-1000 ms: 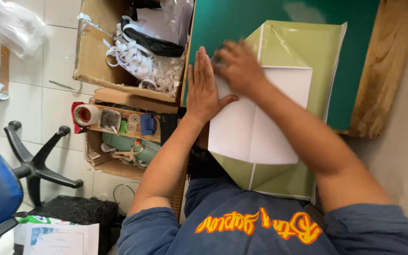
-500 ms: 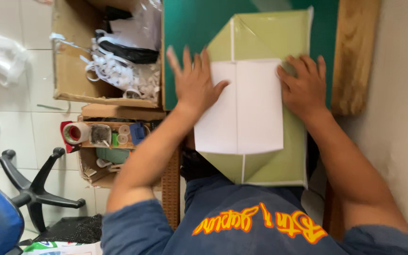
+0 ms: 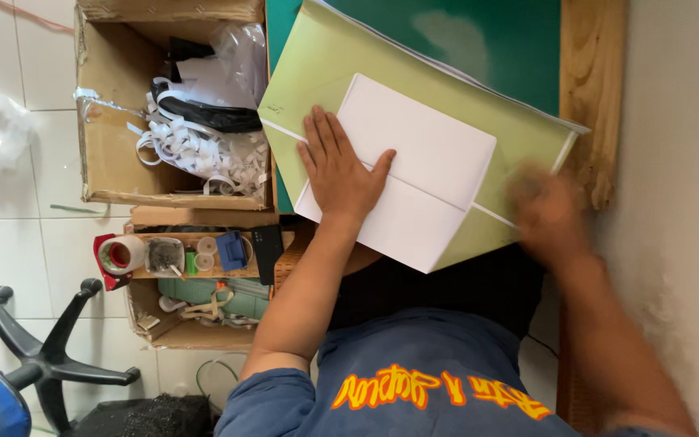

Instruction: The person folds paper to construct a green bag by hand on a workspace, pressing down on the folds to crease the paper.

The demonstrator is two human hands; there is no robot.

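Note:
A light green sheet of paper [image 3: 349, 65], partly folded so a white panel [image 3: 430, 162] shows on top, lies tilted on a dark green cutting mat [image 3: 487, 40]. My left hand [image 3: 339, 168] presses flat on the white panel's left part, fingers spread. My right hand [image 3: 545, 212] is blurred at the sheet's lower right edge; whether it grips the paper cannot be told.
A wooden table edge [image 3: 592, 89] runs along the mat's right, by a pale wall [image 3: 681, 162]. On the floor at left stand a cardboard box of paper scraps [image 3: 175, 137], a smaller box with a tape dispenser [image 3: 123, 255] and tools, and an office chair base [image 3: 50, 356].
The folded sheet has turned clockwise on the mat. My left hand stays on the white panel. My right hand has slid from the upper right down to the lower right edge.

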